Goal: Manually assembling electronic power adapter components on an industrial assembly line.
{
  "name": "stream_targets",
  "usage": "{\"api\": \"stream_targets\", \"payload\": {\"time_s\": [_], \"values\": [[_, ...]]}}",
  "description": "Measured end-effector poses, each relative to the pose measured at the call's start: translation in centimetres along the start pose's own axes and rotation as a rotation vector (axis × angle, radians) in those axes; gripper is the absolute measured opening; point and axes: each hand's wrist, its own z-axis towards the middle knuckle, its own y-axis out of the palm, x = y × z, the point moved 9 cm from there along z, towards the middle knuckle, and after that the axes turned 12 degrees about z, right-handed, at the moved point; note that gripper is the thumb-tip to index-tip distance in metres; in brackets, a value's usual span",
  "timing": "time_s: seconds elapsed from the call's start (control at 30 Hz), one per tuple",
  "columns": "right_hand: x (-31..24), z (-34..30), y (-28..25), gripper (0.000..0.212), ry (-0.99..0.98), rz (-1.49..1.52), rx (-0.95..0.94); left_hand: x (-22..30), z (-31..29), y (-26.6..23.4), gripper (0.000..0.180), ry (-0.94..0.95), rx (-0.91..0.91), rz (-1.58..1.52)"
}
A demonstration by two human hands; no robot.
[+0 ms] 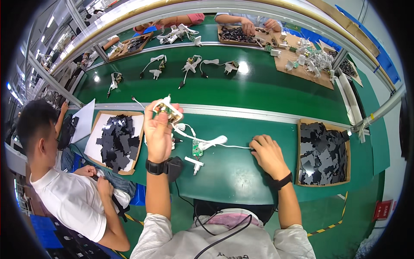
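Observation:
My left hand [159, 134] is raised over the green bench, fingers wrapped round an open white power adapter housing [168, 113] with circuit parts showing inside. Below it lies a bundled white cable [214, 141], with one end running right to my right hand [269, 155]. That hand rests low on the bench, its fingers curled over the cable's end, which they mostly hide. Between my hands lie a green circuit board [197, 148] and, nearer to me, a white plug piece [195, 164] with a pin pointing toward me.
Shallow boxes of black sheet pieces stand left [140, 149] and right [298, 151]. Beyond a metal rail, a green conveyor [241, 93] carries several adapters with cables. Co-workers' hands work across it. A person in a white shirt [71, 200] sits at my left.

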Motion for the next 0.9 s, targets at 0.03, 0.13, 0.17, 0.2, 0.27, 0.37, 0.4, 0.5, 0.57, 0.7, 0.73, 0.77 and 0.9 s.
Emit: {"api": "stream_targets", "payload": {"time_s": [0.03, 0.13, 0.17, 0.2, 0.27, 0.37, 0.4, 0.5, 0.57, 0.7, 0.73, 0.77, 0.9], "values": [[0.2, -0.1, -0.2, 0.041, 0.036, 0.084, -0.032, 0.3, 0.0, -0.4, 0.037, -0.005, 0.018, 0.040], [0.4, -0.7, -1.8, 0.033, 0.100, 0.252, -0.095, 1.4, -0.1, -0.9, 0.037, -0.009, 0.058, 0.123], [0.0, -1.1, -3.0, 0.029, 0.076, 0.416, -0.050, 2.0, -0.3, -0.5, 0.037, -0.026, 0.021, 0.262], [-0.2, -1.3, -4.2, 0.026, 0.049, 0.578, -0.001, 2.6, -0.2, -0.1, 0.037, -0.038, -0.017, 0.401], [-0.2, -2.4, -6.3, 0.023, 0.012, 0.737, 0.049, 3.4, 0.0, 0.9, 0.037, -0.042, -0.051, 0.538], [1.8, -5.3, -7.8, 0.019, 0.203, 1.037, 0.038, 1.2, -1.1, 5.2, 0.034, -0.276, -0.415, 0.702], [1.7, -5.1, -7.8, 0.019, 0.192, 1.032, 0.036, 0.5, -0.7, 6.0, 0.034, -0.267, -0.408, 0.701], [3.0, -4.2, -6.6, 0.020, 0.326, 1.072, 0.097, -4.9, 0.0, 11.4, 0.035, -0.378, -0.766, 0.794], [4.6, -3.1, -7.7, 0.021, 0.347, 1.040, 0.215, -7.0, 2.7, 13.5, 0.037, -0.423, -0.792, 0.911], [6.2, -2.3, -9.1, 0.025, 0.392, 1.032, 0.549, -9.6, 9.0, 12.8, 0.044, -0.148, -0.432, 0.652], [6.7, -2.6, -9.4, 0.027, 0.391, 1.050, 0.666, -9.7, 9.1, 12.6, 0.044, -0.147, -0.429, 0.647], [7.2, -3.1, -9.7, 0.029, 0.389, 1.069, 0.782, -9.6, 8.8, 12.4, 0.045, -0.108, -0.472, 0.697], [6.1, -4.5, -5.2, 0.039, 0.481, 0.710, 0.209, -8.2, 4.9, 8.0, 0.050, -0.093, -0.686, 1.011]]}}
